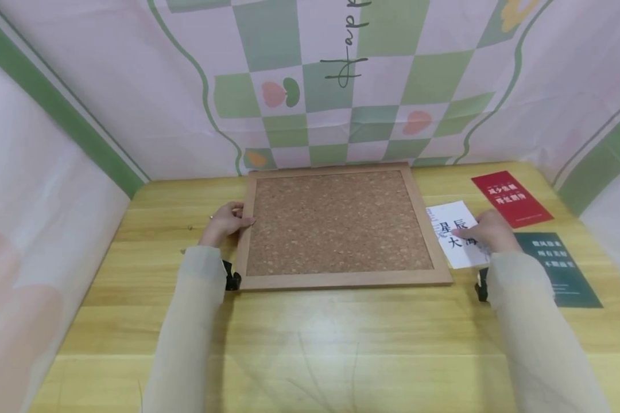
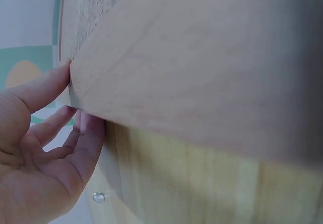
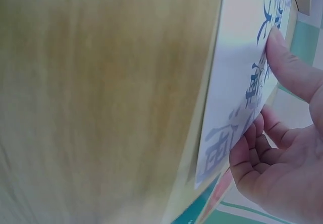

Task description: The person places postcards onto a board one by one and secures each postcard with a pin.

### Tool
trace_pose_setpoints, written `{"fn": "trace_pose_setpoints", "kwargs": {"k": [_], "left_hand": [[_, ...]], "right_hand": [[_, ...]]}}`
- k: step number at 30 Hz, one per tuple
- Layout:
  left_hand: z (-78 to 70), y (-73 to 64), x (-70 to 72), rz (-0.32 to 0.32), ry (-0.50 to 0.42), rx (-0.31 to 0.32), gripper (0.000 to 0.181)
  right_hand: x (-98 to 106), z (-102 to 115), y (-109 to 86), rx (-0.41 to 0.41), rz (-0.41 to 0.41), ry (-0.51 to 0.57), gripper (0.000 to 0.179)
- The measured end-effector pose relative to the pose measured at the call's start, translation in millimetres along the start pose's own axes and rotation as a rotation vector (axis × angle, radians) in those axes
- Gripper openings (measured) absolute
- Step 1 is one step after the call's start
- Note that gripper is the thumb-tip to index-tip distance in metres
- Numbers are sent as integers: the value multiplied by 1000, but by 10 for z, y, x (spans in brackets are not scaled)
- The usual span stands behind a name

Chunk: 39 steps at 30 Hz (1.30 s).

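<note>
A cork board [image 1: 336,223] with a light wooden frame lies at the middle of the table. My left hand [image 1: 226,222] grips its left side, the thumb on top of the frame and the fingers under its edge, as the left wrist view shows. Right of the board is a white card [image 1: 452,252] with dark characters, which my right hand [image 1: 491,229] pinches at its right edge. In the right wrist view the thumb [image 3: 290,65] presses on the card's face while the fingers curl beneath it.
A red card [image 1: 514,201] lies at the far right of the wooden table [image 1: 310,344]. Nearer me is a dark green card [image 1: 573,275], partly covered by my right forearm. Behind the board hangs a green and white checked cloth [image 1: 330,86].
</note>
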State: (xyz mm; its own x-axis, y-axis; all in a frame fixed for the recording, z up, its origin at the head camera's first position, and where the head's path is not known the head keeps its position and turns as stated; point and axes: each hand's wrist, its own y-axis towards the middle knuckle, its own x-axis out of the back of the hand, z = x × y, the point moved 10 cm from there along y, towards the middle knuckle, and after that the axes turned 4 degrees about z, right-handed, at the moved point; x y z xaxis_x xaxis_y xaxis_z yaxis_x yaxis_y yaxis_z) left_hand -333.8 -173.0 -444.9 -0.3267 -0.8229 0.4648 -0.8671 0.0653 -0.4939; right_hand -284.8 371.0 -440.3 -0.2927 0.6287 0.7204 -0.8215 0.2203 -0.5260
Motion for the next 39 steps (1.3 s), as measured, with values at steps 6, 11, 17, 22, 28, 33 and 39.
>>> {"fn": "trace_pose_setpoints", "kwargs": {"k": [6, 11, 17, 22, 28, 33, 39], "left_hand": [[-2, -5, 9, 3, 16, -8, 65], [-7, -17, -7, 12, 11, -4, 65], [-12, -22, -18, 10, 14, -6, 64], [-16, -32, -2, 0, 7, -11, 63], [-4, -32, 1, -1, 33, -8, 64], [9, -37, -2, 1, 21, -7, 64], [-16, -55, -26, 13, -27, -13, 63]], "right_hand": [[-5, -35, 30, -1, -9, 24, 61], [7, -69, 47, 5, -6, 27, 63], [27, -139, 81, -9, -4, 63, 74], [42, -148, 116, 14, 3, 76, 82], [55, -190, 109, 15, 4, 137, 80], [79, -190, 72, 51, -12, 190, 75], [122, -158, 32, 84, -37, 194, 60]]}}
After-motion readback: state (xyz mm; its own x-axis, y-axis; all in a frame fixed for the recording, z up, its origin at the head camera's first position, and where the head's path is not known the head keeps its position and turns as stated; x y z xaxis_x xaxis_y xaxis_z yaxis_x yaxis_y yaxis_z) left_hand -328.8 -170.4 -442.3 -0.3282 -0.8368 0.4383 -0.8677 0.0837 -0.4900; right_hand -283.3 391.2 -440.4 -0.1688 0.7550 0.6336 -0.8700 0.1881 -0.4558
